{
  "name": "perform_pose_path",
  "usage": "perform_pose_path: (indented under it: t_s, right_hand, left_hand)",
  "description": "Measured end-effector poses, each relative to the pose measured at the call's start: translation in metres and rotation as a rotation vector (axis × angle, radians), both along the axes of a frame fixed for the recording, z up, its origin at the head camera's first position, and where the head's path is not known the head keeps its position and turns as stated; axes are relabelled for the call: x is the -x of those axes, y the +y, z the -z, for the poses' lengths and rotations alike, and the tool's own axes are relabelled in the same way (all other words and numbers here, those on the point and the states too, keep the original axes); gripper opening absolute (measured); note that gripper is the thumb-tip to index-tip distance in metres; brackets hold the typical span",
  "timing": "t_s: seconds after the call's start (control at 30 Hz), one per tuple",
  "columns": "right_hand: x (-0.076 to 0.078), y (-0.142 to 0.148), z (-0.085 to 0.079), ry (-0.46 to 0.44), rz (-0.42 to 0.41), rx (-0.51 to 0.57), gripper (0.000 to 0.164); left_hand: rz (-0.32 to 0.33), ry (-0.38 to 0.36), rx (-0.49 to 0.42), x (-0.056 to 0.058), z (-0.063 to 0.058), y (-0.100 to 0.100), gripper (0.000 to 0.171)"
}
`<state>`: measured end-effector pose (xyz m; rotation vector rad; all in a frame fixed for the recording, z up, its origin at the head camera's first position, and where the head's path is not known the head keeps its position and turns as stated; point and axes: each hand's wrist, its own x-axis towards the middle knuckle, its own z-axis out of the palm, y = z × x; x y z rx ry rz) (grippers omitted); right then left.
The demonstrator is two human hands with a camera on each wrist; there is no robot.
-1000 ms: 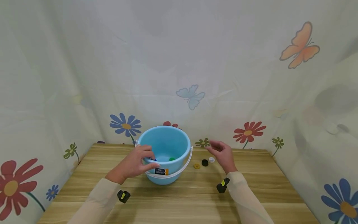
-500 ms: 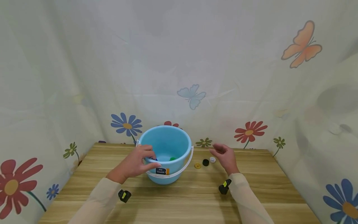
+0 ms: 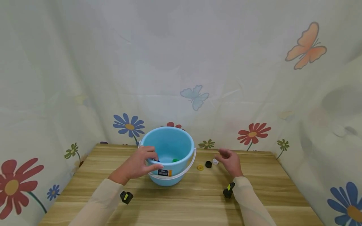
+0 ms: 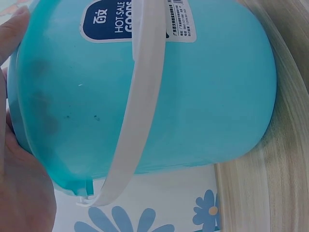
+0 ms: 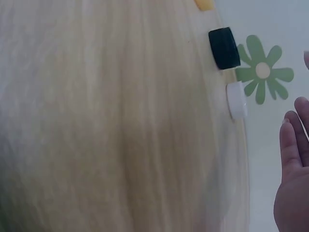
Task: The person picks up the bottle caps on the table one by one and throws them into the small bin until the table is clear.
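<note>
A light-blue bucket (image 3: 181, 142) with a white handle (image 3: 190, 166) stands upright on the table. My left hand (image 3: 140, 163) grips its near-left rim, fingers inside and thumb outside. Down in the bucket lies a green piece (image 3: 175, 160), and a bit of blue (image 3: 156, 161) shows by the left fingers. To the bucket's right sit a yellow cap (image 3: 200, 167), a black cap (image 3: 208, 164) and a white cap (image 3: 215, 161). Just right of the white cap hovers my right hand (image 3: 230, 162), its fingers relaxed with nothing between them. The right wrist view shows the black cap (image 5: 224, 48) and white cap (image 5: 236, 100) too.
The wooden table (image 3: 175, 207) meets a flower-printed curtain (image 3: 158, 78) along its back and sides. A black wrist camera (image 3: 126, 197) sits below the left wrist, another camera (image 3: 228, 190) below the right one.
My right hand has moved slightly right and lower, away from the caps. The left hand keeps its hold on the bucket; the whole head view has shifted a little.
</note>
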<state>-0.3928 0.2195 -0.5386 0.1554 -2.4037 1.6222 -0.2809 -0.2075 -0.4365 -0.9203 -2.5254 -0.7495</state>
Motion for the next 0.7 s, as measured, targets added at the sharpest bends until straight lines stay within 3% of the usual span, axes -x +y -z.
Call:
perform_pose_path:
  t_s: [0.7]
  right_hand:
    - [0.009, -0.002, 0.012, -0.061, 0.020, -0.127, 0.050]
  left_hand:
    - [0.011, -0.002, 0.002, 0.005, 0.002, -0.003, 0.024]
